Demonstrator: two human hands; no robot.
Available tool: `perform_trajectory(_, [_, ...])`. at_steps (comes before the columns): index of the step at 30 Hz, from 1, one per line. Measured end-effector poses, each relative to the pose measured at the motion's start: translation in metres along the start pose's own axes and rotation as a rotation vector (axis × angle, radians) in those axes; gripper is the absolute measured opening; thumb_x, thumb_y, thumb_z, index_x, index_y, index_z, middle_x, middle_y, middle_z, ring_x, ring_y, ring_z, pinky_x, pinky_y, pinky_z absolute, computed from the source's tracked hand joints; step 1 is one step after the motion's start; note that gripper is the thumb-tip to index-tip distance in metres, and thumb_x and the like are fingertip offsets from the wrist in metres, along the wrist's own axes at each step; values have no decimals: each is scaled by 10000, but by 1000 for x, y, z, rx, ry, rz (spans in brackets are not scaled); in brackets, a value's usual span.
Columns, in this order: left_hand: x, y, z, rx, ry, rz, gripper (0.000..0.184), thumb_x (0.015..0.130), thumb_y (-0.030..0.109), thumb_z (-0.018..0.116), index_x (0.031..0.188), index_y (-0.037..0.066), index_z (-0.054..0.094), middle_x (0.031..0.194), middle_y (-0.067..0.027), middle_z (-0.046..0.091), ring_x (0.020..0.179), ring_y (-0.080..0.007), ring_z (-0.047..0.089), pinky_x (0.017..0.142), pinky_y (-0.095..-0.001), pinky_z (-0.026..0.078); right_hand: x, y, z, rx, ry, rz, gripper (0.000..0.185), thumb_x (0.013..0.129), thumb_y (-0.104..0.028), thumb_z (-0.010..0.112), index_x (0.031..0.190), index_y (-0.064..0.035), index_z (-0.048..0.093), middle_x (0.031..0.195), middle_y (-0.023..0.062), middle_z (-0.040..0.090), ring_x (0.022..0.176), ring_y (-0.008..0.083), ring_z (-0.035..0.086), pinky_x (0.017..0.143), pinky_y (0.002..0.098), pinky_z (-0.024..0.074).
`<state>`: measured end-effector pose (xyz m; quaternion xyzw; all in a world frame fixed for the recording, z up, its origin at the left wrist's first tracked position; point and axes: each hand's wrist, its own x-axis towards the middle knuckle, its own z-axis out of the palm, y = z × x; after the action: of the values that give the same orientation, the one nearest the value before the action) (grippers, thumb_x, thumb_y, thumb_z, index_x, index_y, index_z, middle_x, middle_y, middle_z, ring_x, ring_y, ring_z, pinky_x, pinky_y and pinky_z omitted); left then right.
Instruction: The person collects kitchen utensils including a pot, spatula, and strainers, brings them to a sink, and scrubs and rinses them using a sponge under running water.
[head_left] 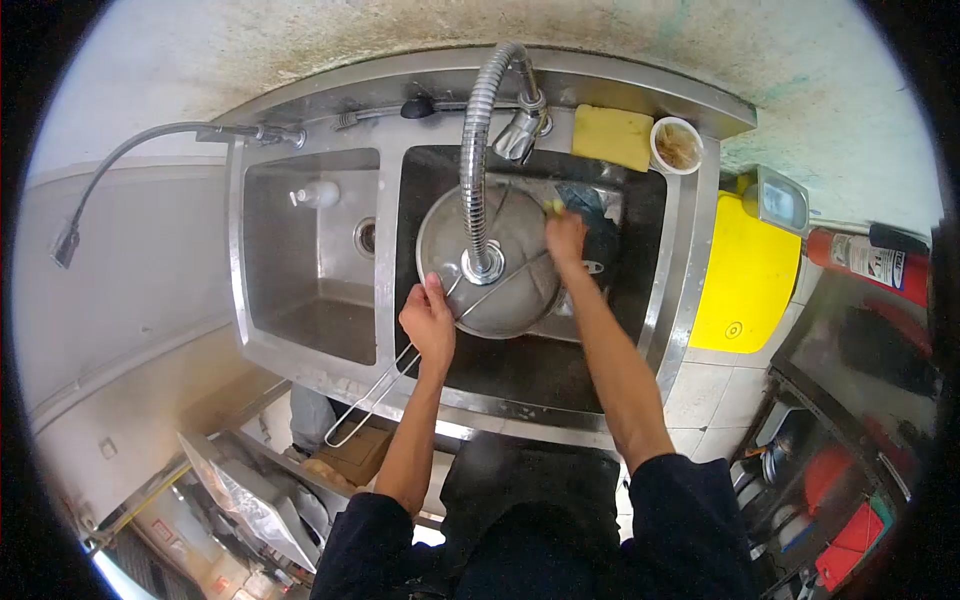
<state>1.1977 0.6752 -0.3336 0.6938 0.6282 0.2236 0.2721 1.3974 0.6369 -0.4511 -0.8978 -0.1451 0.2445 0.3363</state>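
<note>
Holding wire-handled strainer (pixel 520 230) in right sink basin (pixel 520 380), below faucet (pixel 474 140). Our left hand (pixel 428 325) is pinching near-left rim; our right hand's (pixel 566 240) fingers are pinching yellow-green scrap (pixel 553 206), far right.

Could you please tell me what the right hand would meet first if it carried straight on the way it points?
Past the yellow-green piece at its fingers, the right hand would probably meet the basin's back wall; depth is unclear, so if higher, perhaps the tap.
</note>
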Motion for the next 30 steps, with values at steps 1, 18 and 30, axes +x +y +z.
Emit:
perform_trajectory(1, [6,1,2,-3,0,-2,473,897,339,511,586,-18,510,488,-168,470,424,-263,409,452,-395,328,-9,-8,-12,-3,1,-1,217,844,-124,496,935,39,608,830,244,620,810,432,583,731,436,467])
perform_trajectory(18, [-1,-6,1,-83,-70,-11,472,914,346,505,616,-19,478,508,-67,416,500,-132,354,462,-331,299,1,16,6,466,-278,156,346,871,-210,523,1142,4,535,1148,163,553,1088,298,501,923,381,401])
perform_trajectory(30, [-7,-1,-27,131,-603,373,955,714,477,683,1394,94,132,1150,-244,455,1049,-416,497,879,-437,427,-5,37,-52,1300,-554,485,373,837,-376,555,1024,-59,609,931,110,643,840,226,611,775,361,489])
